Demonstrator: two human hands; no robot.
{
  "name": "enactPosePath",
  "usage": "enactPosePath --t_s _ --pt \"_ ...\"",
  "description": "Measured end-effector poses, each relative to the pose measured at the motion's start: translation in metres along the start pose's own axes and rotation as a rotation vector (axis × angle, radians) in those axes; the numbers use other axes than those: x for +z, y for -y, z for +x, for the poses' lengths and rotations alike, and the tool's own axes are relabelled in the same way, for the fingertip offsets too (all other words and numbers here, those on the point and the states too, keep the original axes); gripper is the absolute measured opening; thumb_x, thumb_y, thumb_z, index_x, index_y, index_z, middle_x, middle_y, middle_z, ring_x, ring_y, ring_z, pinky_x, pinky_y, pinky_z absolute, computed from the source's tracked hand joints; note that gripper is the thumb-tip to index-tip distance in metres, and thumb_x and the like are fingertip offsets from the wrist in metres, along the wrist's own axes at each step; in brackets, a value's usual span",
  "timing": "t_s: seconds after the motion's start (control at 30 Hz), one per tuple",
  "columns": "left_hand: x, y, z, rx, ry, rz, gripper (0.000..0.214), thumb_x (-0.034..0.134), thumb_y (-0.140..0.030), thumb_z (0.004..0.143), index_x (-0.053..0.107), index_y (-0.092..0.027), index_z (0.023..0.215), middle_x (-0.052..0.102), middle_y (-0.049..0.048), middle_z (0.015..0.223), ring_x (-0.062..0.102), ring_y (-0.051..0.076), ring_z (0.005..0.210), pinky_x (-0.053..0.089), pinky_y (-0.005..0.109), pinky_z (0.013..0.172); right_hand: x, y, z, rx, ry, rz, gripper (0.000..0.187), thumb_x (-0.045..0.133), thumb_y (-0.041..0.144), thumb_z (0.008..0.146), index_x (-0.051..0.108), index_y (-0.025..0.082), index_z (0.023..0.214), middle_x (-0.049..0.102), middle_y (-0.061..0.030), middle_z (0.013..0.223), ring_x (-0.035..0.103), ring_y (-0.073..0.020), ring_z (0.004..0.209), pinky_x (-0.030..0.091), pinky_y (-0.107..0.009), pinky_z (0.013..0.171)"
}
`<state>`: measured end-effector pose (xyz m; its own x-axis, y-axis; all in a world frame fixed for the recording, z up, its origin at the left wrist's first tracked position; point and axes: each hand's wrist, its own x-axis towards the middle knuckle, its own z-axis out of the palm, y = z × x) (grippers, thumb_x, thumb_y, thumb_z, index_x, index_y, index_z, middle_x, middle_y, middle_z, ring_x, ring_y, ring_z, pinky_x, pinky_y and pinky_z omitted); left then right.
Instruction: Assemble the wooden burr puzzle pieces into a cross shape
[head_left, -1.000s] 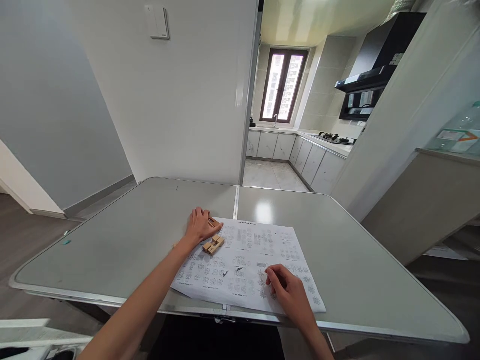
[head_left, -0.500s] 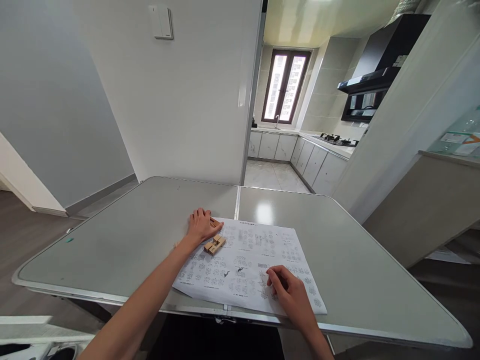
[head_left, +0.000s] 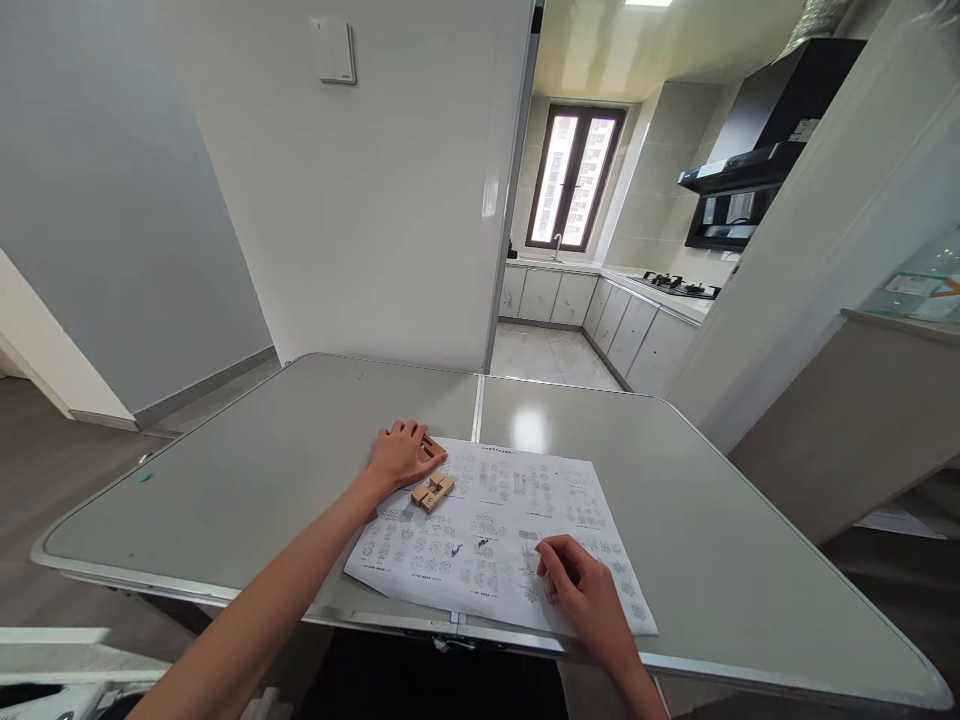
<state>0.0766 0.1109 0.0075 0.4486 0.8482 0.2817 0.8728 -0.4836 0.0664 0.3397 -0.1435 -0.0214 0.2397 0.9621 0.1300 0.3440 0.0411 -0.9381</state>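
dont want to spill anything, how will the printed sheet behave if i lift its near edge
The printed sheet will probably flop rather than stay stiff, as it looks like thin paper lying flat. It is likely light for its broad size. The light wooden blocks resting on it could slide or tip as it tilts.

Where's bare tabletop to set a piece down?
On the table, right of the printed sheet to the edge; also between the left forearm and the green scrap. Crowded: the sheet's upper left, with the left hand, wooden piece and notched block.
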Motion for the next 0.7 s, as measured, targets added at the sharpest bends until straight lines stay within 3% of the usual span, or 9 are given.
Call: enactPosePath --t_s 0.27,0.5,0.7 --pt "0.0052 0.0021 0.0033 -0.017 0.008 0.011 0.058 0.049 -0.063 0.091 0.062 -0.020 0.127 0.065 0.0207 0.126 0.055 0.040 0.118 0.041 0.049 0.093 0.0003 -0.0034 0.0004 0.020 0.007 0.000 0.048 0.054 0.068 0.095 0.068 0.023 0.085 0.069 -0.0025 0.073 0.058 -0.0189 0.059 0.048 -0.030 0.059" --pt "0.0066 -0.0002 0.0006 -0.116 -0.046 0.016 0.062 0.053 -0.064 0.088 0.061 -0.015 0.123 0.061 0.0235 0.123 0.051 0.042 0.119 0.039 0.050 0.096 0.0003 -0.0048 -0.0003 0.012 0.008 0.001 0.045 0.054 0.064 0.097 0.067 0.023 0.085 0.068 -0.0022 0.073 0.058 -0.0183 0.060 0.047 -0.029 0.061" --pt "0.0053 0.0018 -0.0005 -0.139 -0.034 -0.011 0.061 0.058 -0.067 0.081 0.063 -0.020 0.120 0.060 0.0194 0.122 0.053 0.039 0.119 0.041 0.048 0.096 0.0004 -0.0068 0.0004 0.021 0.017 -0.001 0.045 0.053 0.064 0.097 0.067 0.023 0.086 0.068 -0.0022 0.074 0.057 -0.0187 0.061 0.047 -0.030 0.063"
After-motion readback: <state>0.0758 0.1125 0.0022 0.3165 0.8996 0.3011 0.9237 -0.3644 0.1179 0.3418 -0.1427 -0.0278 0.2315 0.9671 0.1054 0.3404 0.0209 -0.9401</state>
